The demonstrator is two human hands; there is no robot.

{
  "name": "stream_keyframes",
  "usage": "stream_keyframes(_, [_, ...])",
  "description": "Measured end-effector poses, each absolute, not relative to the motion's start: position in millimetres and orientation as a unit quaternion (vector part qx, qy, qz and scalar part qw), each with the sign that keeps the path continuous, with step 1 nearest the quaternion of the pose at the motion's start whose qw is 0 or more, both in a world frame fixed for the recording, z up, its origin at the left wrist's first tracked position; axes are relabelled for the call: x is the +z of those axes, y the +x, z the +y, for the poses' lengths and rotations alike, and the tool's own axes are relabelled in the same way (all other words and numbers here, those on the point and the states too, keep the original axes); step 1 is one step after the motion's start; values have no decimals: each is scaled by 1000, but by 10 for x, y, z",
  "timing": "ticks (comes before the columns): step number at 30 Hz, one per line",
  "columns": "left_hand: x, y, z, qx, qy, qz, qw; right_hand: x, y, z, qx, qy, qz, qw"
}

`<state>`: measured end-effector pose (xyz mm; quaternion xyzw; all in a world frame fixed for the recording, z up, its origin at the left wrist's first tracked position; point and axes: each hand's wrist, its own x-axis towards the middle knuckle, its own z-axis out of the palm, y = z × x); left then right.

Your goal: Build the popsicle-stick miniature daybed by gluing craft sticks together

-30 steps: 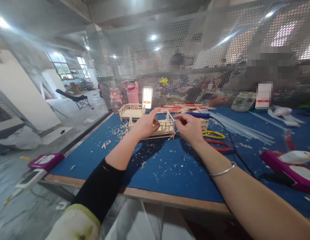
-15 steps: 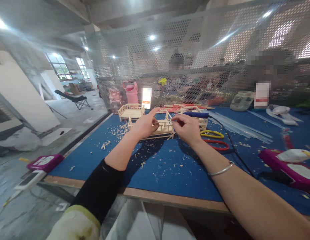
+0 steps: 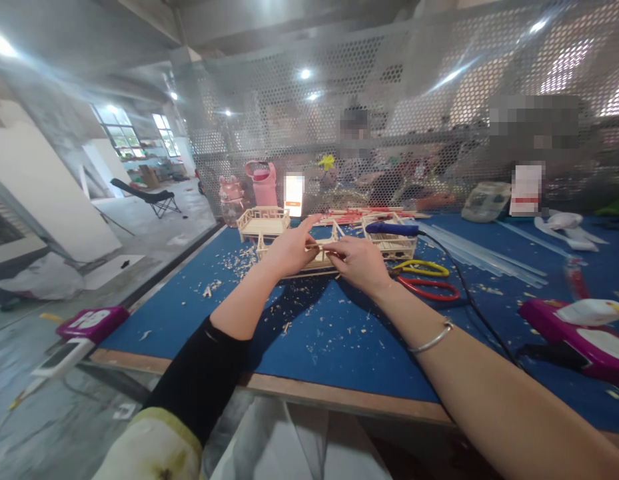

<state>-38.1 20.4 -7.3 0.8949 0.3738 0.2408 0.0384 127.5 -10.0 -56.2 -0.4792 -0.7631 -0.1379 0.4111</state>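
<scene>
On the blue tabletop stands a small model built of pale wooden sticks [image 3: 319,269], with low railings and an upright peak. My left hand [image 3: 292,252] lies over its left part, thumb and fingers closed at the model, one finger pointing forward. From the right, my right hand [image 3: 360,261] reaches over the model with thumb and fingertips pinched. Both sets of fingertips nearly meet above its middle. Whatever small piece sits between the right fingertips is hidden. A second stick model [image 3: 264,225] stands behind on the left, a third [image 3: 394,247] on the right.
A blue-handled corded tool [image 3: 393,229] rests across the right model. Nearby lie pliers with yellow and red handles [image 3: 429,290], clear strips [image 3: 484,253] and red sticks [image 3: 349,217]. Wood scraps litter the table [image 3: 329,353]. A purple device [image 3: 584,340] is at right; perforated mesh [image 3: 284,133] stands behind.
My right hand has moved left across the model, bringing its fingertips close to my left ones. My left hand has stayed in nearly the same place.
</scene>
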Motion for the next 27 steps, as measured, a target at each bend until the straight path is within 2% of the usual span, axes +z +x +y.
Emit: stream_keyframes(27, [-47, -420, 177, 250, 900, 351, 72, -584, 1236, -96, -163, -489, -749, 416])
